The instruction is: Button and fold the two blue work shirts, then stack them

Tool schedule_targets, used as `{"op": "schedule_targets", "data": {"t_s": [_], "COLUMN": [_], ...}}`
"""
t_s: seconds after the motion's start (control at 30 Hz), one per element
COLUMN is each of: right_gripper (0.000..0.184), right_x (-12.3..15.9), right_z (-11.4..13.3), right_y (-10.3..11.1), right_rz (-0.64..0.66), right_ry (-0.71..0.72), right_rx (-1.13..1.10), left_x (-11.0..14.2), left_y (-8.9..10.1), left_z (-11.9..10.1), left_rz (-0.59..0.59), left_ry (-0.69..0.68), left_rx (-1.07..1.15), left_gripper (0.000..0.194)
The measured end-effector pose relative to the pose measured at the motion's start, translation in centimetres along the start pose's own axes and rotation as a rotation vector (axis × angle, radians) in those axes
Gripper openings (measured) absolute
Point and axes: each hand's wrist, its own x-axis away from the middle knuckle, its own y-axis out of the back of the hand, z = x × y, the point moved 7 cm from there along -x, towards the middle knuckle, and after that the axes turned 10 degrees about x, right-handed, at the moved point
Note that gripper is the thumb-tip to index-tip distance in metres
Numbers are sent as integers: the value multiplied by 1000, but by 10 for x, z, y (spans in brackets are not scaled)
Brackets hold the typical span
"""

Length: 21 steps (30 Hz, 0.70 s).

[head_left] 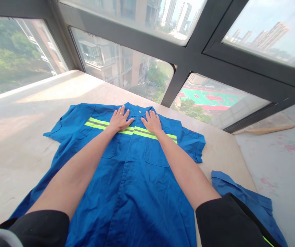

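Observation:
A blue short-sleeved work shirt (137,181) lies spread front side up, its collar toward the window and yellow-green reflective stripes across the chest. My left hand (120,119) rests flat on the upper chest left of the front opening, fingers spread, a ring on one finger. On the other side of the opening, my right hand (152,122) lies flat with its fingers stretched toward the collar. Both palms touch the cloth and grip nothing. The shirt's lower part runs out of view at the bottom, partly behind my forearms.
The shirt lies on a pale stone-like sill (16,151). Grey window frames (147,37) bound it at the back. Another folded blue garment (242,195) lies at the right, near a flower-patterned wall (286,164). A pale curved cord or tube (4,234) shows at the bottom left.

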Motion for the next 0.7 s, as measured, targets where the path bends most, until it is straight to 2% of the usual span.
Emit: {"op": "schedule_targets", "data": {"t_s": [0.1, 0.17, 0.27, 0.33, 0.4, 0.53, 0.7], "right_gripper": [71, 69, 59, 52, 53, 49, 52], "right_x": [-2, 0, 6, 13, 18, 20, 14], "right_z": [-2, -3, -1, 1, 3, 6, 7], "right_y": [-1, -1, 6, 11, 15, 14, 3], "right_rz": [12, -2, -99, -168, -202, -193, -112], "right_ry": [23, 37, 64, 73, 71, 91, 175], "right_rx": [-10, -11, -10, -10, -9, 0, 29], "left_x": [8, 17, 37, 50, 65, 115, 192], "left_y": [2, 6, 12, 11, 10, 10, 19], "left_z": [-2, -2, -1, -4, -5, -1, 18], "left_rz": [-47, -128, -255, -241, -195, -154, -154], "left_ry": [58, 145, 292, 269, 204, 125, 199], "left_rx": [3, -12, -35, -45, -55, -101, -181], "left_gripper": [77, 74, 74, 73, 73, 76, 75]}}
